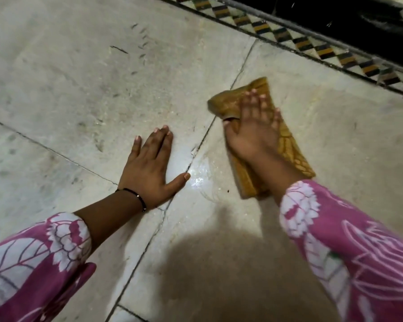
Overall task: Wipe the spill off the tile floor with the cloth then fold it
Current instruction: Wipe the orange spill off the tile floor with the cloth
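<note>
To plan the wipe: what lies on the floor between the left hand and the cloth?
In the head view, a wet shiny patch and a tile joint lie between left hand and cloth.

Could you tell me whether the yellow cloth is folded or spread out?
Folded: the yellow cloth forms a narrow layered strip under the right hand.

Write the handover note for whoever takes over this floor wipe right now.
Left hand: flat on the floor, fingers straight, holding nothing.
Right hand: fingers straight, pressing the cloth against the floor, thumb tucked at its edge.
Cloth: yellow, bunched lengthwise, on the tile right of the grout line.
Spill: a wet sheen shows between the hands, near the left thumb.
Done: wiping is under way.
Left: wipe up that wet patch, then fold the cloth.
</note>
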Tool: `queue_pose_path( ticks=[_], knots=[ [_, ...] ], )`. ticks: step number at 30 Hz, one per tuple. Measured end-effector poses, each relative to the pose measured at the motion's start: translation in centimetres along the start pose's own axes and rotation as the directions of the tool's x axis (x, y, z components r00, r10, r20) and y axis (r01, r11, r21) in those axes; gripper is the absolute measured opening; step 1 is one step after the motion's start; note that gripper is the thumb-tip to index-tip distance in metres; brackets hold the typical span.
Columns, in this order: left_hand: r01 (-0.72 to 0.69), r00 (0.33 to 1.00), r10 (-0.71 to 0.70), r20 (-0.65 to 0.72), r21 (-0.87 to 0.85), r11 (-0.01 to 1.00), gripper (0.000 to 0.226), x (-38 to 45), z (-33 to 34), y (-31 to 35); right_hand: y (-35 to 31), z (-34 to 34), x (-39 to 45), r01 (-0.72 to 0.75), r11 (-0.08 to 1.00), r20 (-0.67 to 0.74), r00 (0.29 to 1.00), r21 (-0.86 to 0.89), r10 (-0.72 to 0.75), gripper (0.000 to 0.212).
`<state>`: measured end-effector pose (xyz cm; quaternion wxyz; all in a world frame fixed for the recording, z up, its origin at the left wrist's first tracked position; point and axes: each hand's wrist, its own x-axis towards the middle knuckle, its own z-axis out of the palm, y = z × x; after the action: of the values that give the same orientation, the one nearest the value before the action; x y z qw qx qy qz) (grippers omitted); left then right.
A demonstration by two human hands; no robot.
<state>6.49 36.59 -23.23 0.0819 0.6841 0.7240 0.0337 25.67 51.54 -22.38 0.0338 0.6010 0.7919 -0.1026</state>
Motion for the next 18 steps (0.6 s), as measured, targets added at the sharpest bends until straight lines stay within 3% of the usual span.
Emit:
queue_pose_path(
  ticks=[4,6,9,12,16,18],
  knots=[
    [-0.005,1.0,0.006,0.01,-0.01,1.0,0.092,-0.1,0.0,0.1,-3.6,1.3,-5.8,0.374,0.927,0.039,0.927,0.013,-0.374,0.068],
    [-0.017,1.0,0.017,0.009,-0.002,1.0,0.094,-0.1,0.1,-0.1,-1.7,1.6,-9.8,0.429,0.903,0.052,0.902,0.016,-0.43,0.065],
    [-0.022,1.0,0.022,0.008,-0.004,1.0,0.095,-0.1,0.1,-0.2,3.3,1.5,-13.1,0.371,0.929,0.084,0.925,0.0,-0.37,0.065],
    [-0.001,1.0,0.001,-0.01,-0.035,0.999,0.097,0.0,0.0,0.0,5.0,0.5,-10.8,0.26,0.966,0.07,0.963,0.004,-0.259,0.069],
    [0.019,0.999,-0.022,-0.036,-0.086,0.996,0.102,-0.2,0.1,-0.1,0.4,-0.2,-1.7,0.06,0.997,0.003,0.998,0.047,-0.06,0.069],
    [0.007,0.998,-0.014,-0.058,-0.126,0.992,0.103,-0.3,-0.1,0.0,-3.5,-0.5,1.8,0.162,0.986,0.052,0.985,0.048,-0.165,0.064]
  ],
)
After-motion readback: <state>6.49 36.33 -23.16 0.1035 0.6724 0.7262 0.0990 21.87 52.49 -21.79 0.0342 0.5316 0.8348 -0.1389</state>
